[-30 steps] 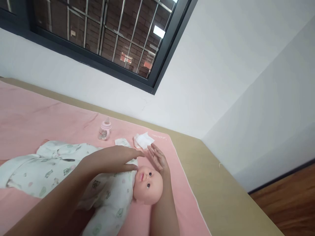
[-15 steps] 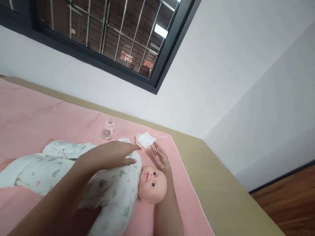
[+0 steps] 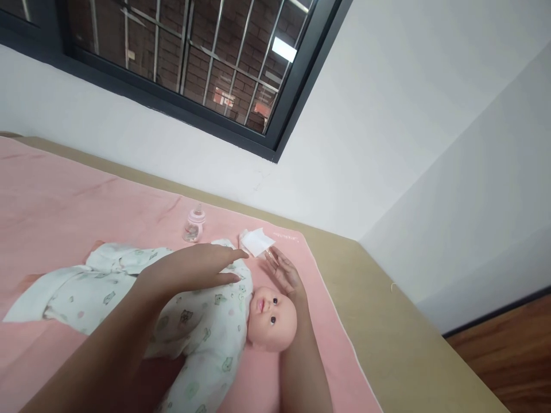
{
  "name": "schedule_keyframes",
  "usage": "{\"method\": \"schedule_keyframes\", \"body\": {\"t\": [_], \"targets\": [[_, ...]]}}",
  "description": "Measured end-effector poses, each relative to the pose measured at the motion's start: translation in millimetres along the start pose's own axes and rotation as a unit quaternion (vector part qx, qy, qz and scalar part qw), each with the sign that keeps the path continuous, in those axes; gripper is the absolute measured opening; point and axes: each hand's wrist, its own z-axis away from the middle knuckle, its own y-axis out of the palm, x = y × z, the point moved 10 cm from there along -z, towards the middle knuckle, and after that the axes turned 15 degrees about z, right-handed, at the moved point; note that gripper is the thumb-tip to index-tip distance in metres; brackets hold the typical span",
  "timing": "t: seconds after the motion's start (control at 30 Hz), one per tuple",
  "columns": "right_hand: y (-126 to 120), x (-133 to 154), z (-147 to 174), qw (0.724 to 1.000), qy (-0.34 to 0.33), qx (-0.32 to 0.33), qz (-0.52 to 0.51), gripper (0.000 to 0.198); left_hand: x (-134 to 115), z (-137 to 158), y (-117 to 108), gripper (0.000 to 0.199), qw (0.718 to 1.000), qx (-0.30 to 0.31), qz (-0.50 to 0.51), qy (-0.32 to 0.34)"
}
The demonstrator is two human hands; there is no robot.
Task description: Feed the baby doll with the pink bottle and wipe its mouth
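A baby doll [image 3: 272,319] in a white patterned romper [image 3: 215,327] lies on its back on a pink mat [image 3: 138,212], head to the right. Over its chest is my left hand [image 3: 198,267], fingers stretched out and thumb apart, holding nothing; whether it touches the cloth I cannot tell. My right hand [image 3: 284,272] lies palm up beyond the doll's head, fingers spread, with the forearm running along the crown. Its fingertips are close to a white tissue pack [image 3: 257,242].
A pink-topped baby bottle [image 3: 195,223] stands on the mat behind the doll. Wooden tabletop [image 3: 387,321] borders the mat at the right and back. Beyond rise a white wall [image 3: 344,143] and a dark-framed barred window [image 3: 275,137].
The whole scene has shifted slightly right in the view. Both hands keep much the same pose beside the doll.
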Motion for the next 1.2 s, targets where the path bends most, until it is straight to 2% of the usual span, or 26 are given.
{"method": "schedule_keyframes", "body": {"t": [0.17,0.37,0.53,0.63,0.73,0.8,0.93,1.0,1.07,1.13,1.2], "targets": [[-10,-3,-13,0.999,0.037,-0.005,0.022,0.044,4,3,-4,0.05,1.0,-0.014,0.005,0.01],[-21,8,-30,0.996,0.047,-0.048,0.066,0.03,3,4,-8,0.047,0.999,-0.026,0.011,0.023],[-13,15,-36,0.994,0.059,-0.035,0.08,0.025,5,5,-9,0.049,1.0,-0.012,0.008,0.003],[-4,33,-33,0.994,0.044,-0.026,0.098,0.03,8,6,-10,0.049,1.0,-0.012,0.013,0.003],[15,59,-23,0.987,0.028,0.015,0.159,0.038,8,7,-15,0.049,0.999,-0.037,0.023,0.03],[36,78,-12,0.972,0.015,0.056,0.227,0.04,6,6,-21,0.05,0.995,-0.063,0.034,0.063],[88,115,20,0.917,-0.039,0.107,0.382,0.032,5,4,-40,0.057,0.979,-0.137,0.082,0.124],[120,125,38,0.894,-0.056,0.146,0.42,0.029,6,5,-49,0.065,0.969,-0.169,0.103,0.147],[148,130,54,0.879,-0.072,0.173,0.439,0.026,6,4,-51,0.075,0.965,-0.163,0.122,0.164],[168,133,65,0.879,-0.086,0.181,0.432,0.022,4,3,-45,0.082,0.969,-0.121,0.135,0.168],[177,135,72,0.885,-0.105,0.166,0.422,0.019,3,3,-39,0.076,0.975,-0.081,0.139,0.155]]}}
